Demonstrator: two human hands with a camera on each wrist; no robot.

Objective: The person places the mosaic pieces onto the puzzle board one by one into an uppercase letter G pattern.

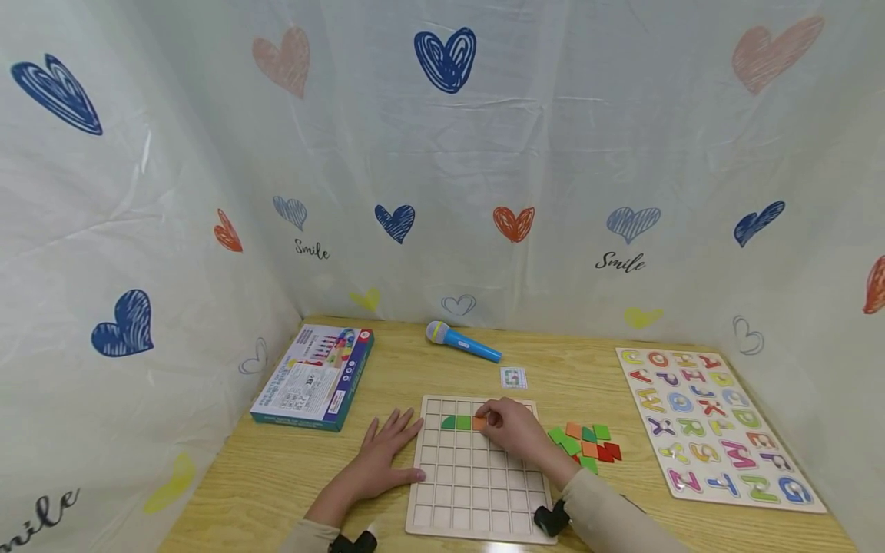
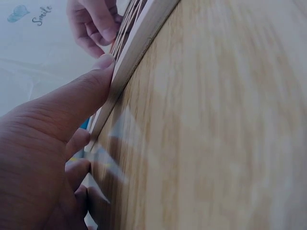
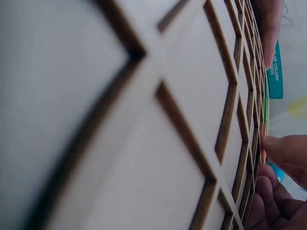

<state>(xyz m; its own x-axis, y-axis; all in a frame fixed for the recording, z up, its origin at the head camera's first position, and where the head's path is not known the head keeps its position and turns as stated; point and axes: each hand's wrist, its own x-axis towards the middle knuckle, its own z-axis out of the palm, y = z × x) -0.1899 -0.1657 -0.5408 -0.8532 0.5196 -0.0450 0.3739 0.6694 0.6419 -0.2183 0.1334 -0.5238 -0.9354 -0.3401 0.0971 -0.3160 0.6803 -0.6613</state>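
A wooden grid board lies flat on the table. In one of its upper rows sit a dark green rounded tile and a light green square tile. Beside them, the thumb and fingers of my right hand pinch an orange square tile at its cell; the right wrist view shows the thumb against it. My left hand rests spread beside the board's left edge, its thumb touching the board's side in the left wrist view.
Right of the board lies a loose pile of green, orange and red tiles. An alphabet puzzle board is at far right. Behind are a small pattern card and a blue toy microphone. A flat box lies at left.
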